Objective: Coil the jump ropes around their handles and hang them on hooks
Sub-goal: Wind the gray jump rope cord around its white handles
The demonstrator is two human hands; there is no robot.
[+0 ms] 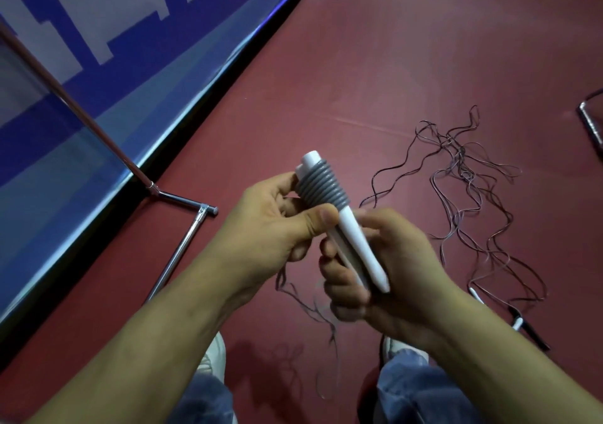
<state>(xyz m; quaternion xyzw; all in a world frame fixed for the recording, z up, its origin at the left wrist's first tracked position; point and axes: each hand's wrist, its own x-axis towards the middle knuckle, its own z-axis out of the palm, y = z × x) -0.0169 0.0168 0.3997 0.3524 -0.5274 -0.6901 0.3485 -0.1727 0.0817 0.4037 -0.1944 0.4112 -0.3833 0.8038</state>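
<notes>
So far you have one rope partly done: tight grey cord turns (321, 185) cover the upper half of the paired white plastic handles (355, 240). Your left hand (270, 224) grips those handles at the coil's lower edge, thumb pressed on; your right hand (391, 270) has its fingers (342, 280) curled round the bare lower half. A loose grey tail (313, 306) hangs below the handles, not yet wound. Right of the handles, thin dark tangled ropes (470, 188) lie on the red floor (391, 64), uncoiled. No hook is in view.
</notes>
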